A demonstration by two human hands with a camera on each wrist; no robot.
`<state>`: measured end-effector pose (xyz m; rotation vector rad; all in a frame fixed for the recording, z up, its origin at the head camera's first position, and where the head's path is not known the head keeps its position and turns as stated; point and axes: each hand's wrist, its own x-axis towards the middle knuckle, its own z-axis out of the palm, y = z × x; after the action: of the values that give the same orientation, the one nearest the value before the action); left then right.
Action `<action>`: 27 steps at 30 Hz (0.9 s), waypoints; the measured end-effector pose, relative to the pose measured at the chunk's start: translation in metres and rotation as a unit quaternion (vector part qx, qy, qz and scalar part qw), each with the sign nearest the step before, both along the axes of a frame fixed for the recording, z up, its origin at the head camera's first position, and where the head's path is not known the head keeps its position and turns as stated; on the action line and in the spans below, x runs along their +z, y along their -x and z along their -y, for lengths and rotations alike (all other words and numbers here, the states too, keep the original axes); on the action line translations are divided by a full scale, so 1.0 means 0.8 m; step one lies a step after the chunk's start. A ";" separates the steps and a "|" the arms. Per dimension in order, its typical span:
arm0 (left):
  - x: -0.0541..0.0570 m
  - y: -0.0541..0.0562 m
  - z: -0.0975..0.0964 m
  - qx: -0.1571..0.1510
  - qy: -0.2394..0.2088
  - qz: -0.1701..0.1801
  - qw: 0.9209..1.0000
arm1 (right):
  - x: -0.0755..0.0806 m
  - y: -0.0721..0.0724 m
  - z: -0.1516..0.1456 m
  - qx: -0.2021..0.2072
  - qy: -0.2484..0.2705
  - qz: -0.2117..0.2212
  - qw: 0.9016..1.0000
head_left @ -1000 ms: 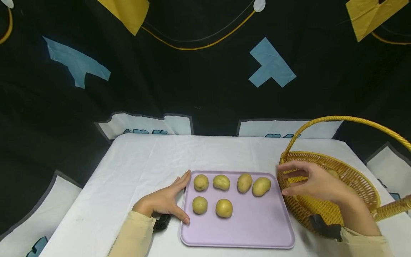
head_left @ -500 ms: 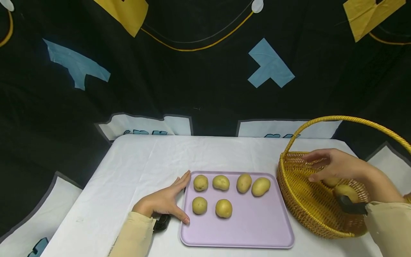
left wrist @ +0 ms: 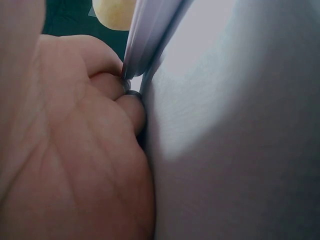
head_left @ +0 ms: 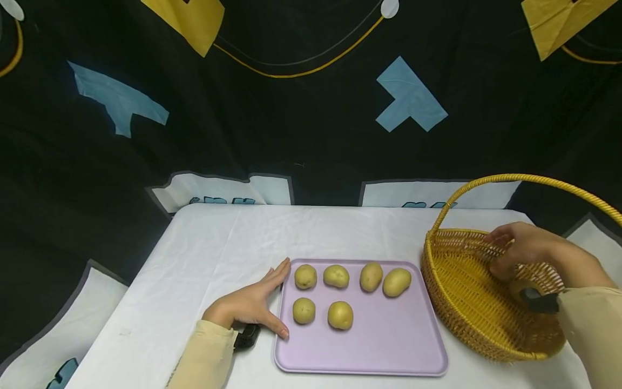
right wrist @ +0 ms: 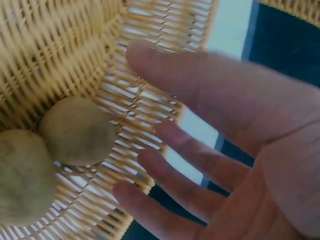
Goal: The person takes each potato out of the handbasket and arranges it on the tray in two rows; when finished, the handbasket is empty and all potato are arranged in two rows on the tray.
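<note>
My left hand [head_left: 252,305] lies along the left edge of the lilac tray [head_left: 389,346], thumb and fingers spread and touching its rim. Several yellow potatoes [head_left: 340,315] sit on the tray in two rows. In the head view, my right hand [head_left: 529,251] reaches inside the yellow wicker basket [head_left: 466,281] with nothing held. The right wrist view shows its fingers parted beside the woven wall. Two potatoes lie together in the basket, a rounder potato [right wrist: 77,131] and a larger potato [right wrist: 22,177]; in the head view my wrist and its black strap largely hide them.
The basket's tall arched handle [head_left: 525,177] rises over the right arm. A white cloth [head_left: 301,229] covers the table. Behind the table hangs a black backdrop [head_left: 291,129] with blue and yellow shapes.
My right hand has moved right from the basket's near-tray rim, then lower into the basket beside the potatoes there. The left hand and the potatoes on the tray stay where they were.
</note>
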<state>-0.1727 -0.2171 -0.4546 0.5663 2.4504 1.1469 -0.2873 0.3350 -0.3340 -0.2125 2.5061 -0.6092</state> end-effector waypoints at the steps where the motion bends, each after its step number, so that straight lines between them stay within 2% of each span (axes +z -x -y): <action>1: 0.000 0.000 0.000 0.000 0.001 0.001 1.000 | 0.000 0.001 -0.002 -0.002 -0.008 0.001 1.000; 6: -0.001 0.000 0.001 -0.001 0.005 0.004 1.000 | -0.005 0.003 -0.009 -0.024 -0.023 0.007 0.999; 15: -0.002 0.001 0.002 0.002 0.005 0.006 1.000 | -0.025 0.002 -0.018 -0.083 -0.005 0.016 0.996; 22: -0.001 0.002 0.002 0.001 0.008 0.005 1.000 | -0.046 -0.004 -0.017 -0.073 -0.008 -0.010 0.997; 24: 0.000 0.002 0.002 0.001 0.006 0.005 1.000 | -0.051 -0.008 -0.015 -0.072 0.002 -0.016 0.997; 27: -0.001 0.002 0.002 0.003 0.007 0.008 1.000 | -0.063 -0.016 -0.012 -0.069 0.046 -0.006 0.997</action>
<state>-0.1740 -0.2183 -0.4554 0.5445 2.4472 1.1308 -0.2748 0.3443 -0.3842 -0.0773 2.5227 -0.7824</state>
